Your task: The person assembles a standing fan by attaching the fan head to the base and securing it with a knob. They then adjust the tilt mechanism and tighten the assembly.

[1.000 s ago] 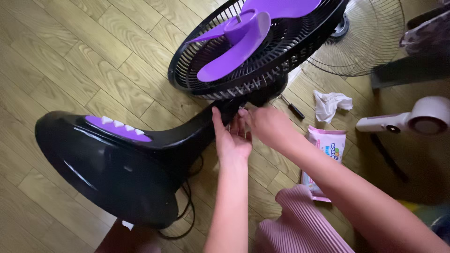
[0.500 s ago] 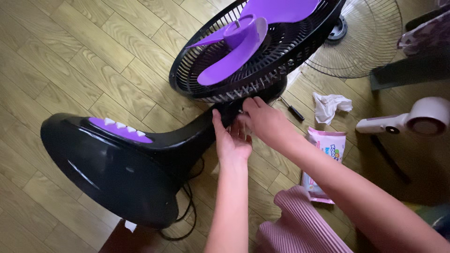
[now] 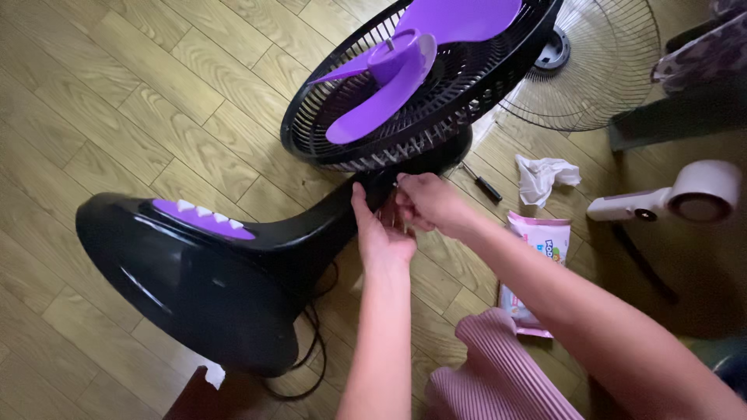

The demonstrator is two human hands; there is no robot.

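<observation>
A black table fan lies tipped on a wood floor, with its rounded base (image 3: 194,280) at lower left and its rear grille (image 3: 467,101) at the top. Purple blades (image 3: 397,74) sit uncovered in the grille. My left hand (image 3: 377,233) presses against the fan's neck (image 3: 334,214) just below the grille. My right hand (image 3: 428,204) is curled at the same joint, fingertips pinched on something small that I cannot make out. Both hands touch each other there.
The loose front grille (image 3: 591,70) lies at upper right. A black-handled screwdriver (image 3: 482,185), a crumpled white tissue (image 3: 545,173) and a pink wipes pack (image 3: 533,257) lie right of the hands. A white handheld device (image 3: 685,198) rests at far right. A black cord (image 3: 307,365) trails under the base.
The view has shifted slightly, so the fan sits further right in the frame. Both hands stay at the neck joint, fingers working with small movements.
</observation>
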